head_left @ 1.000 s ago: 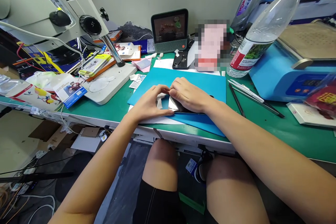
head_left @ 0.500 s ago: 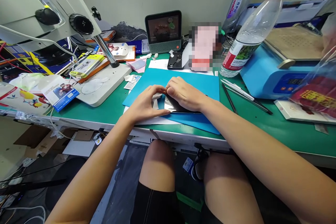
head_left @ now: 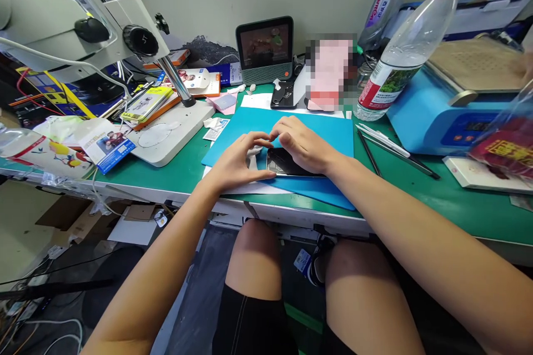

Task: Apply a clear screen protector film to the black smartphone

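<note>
A dark, glossy phone-like slab lies flat on a blue mat, its right part hidden by my right hand. My left hand wraps round the slab's left end, thumb along the near edge and fingers bent toward the far edge. Over the slab, my right hand has its thumb raised apart from its curved fingers, whose tips come close to the left fingertips. White crumpled tissue shows inside the curve of my left hand.
A microscope stand is at left. Behind the mat are a smart display and another phone. To the right lie tweezers and a black pen-like tool, near a water bottle and a blue heating-plate device.
My right thumb has lifted off the slab and moved away from the fingers, uncovering more dark surface. My left hand keeps its place at the left end. The view has shifted slightly left.
</note>
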A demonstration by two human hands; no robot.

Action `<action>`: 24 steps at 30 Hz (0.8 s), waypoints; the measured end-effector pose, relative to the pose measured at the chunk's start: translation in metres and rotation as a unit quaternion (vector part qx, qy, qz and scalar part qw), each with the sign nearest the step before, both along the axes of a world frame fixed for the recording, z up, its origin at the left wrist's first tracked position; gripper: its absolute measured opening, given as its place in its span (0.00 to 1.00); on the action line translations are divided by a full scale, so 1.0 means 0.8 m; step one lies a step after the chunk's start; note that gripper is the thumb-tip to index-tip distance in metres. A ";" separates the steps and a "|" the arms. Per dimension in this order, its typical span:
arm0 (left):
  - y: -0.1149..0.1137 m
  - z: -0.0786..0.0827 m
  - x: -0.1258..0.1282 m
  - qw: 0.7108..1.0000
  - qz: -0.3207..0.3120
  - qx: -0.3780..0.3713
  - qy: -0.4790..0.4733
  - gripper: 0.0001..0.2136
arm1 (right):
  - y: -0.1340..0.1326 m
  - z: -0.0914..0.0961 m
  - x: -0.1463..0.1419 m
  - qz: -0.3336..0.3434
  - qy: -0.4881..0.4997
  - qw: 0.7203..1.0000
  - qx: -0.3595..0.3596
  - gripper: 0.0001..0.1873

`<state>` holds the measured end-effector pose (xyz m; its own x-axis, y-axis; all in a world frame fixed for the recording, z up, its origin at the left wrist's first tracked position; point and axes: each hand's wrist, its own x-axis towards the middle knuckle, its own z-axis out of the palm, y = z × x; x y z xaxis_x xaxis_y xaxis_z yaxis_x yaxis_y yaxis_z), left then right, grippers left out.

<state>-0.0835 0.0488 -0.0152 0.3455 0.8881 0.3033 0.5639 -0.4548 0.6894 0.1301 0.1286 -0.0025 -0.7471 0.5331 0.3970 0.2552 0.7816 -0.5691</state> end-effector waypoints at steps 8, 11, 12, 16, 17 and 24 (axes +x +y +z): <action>-0.001 -0.001 0.000 1.000 0.010 -0.004 0.020 0.28 | -0.011 0.029 0.013 -0.011 0.083 0.996 0.003 0.41; -0.001 0.000 0.001 1.000 0.009 -0.002 0.023 0.27 | -0.006 0.049 0.038 0.015 0.019 0.999 -0.031 0.37; -0.001 0.001 0.002 1.000 0.008 -0.003 0.022 0.27 | -0.002 0.053 0.049 0.017 -0.018 0.999 -0.029 0.35; -0.001 0.001 0.003 1.000 0.016 -0.020 0.014 0.28 | 0.019 0.041 0.100 -0.017 -0.087 0.996 -0.008 0.33; -0.001 0.002 0.003 0.999 0.018 -0.023 0.015 0.29 | 0.024 0.034 0.111 -0.033 -0.089 0.995 -0.013 0.33; -0.003 0.007 0.005 0.999 0.031 -0.042 0.012 0.29 | 0.025 0.009 0.133 -0.053 -0.115 0.990 -0.057 0.34</action>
<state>-0.0795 0.0463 -0.0096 0.2949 0.9301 0.2190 0.6053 -0.3592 0.7103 0.2368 0.1482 0.0047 -0.7481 0.6451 0.1555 0.4662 0.6776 -0.5688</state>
